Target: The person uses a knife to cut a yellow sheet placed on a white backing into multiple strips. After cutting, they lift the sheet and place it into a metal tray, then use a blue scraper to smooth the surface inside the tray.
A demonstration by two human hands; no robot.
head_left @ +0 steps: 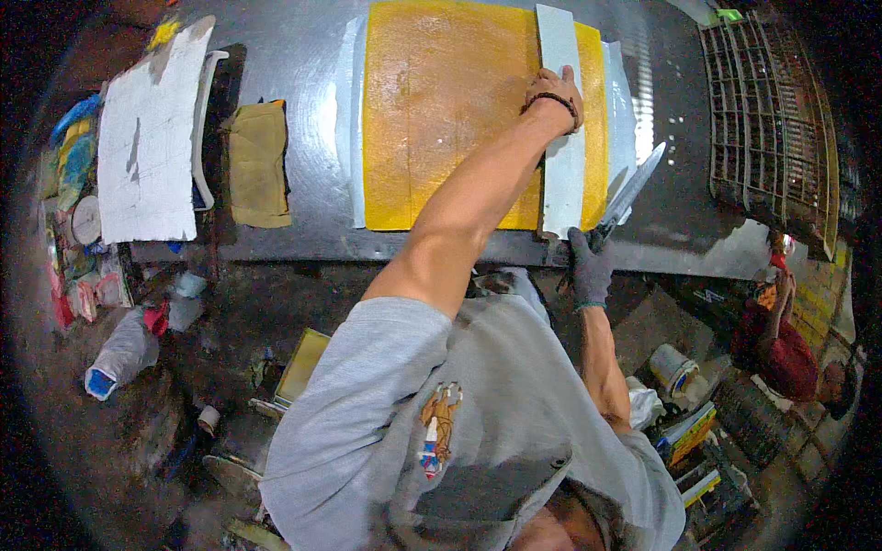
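Note:
On the metal-topped table lies a yellow-orange sheet (pixel 450 119), with a pale sheet (pixel 623 101) showing from under its sides. A long, narrow white strip (pixel 563 174) runs over the yellow sheet near its right edge. My bare left hand (pixel 557 87), a dark bracelet at its wrist, is closed on the strip's upper half, pressing it against the sheet. My right hand (pixel 590 271), in a grey glove, is closed around the handle of a long-bladed knife (pixel 636 191) by the strip's near end. The blade points up and right.
White boards (pixel 147 138) and a folded tan piece (pixel 259 163) lie at the table's left. A metal grid rack (pixel 767 129) stands at the right. Another person in dark red (pixel 781 354) is beyond the right corner. Buckets (pixel 672 367) and clutter are on the floor.

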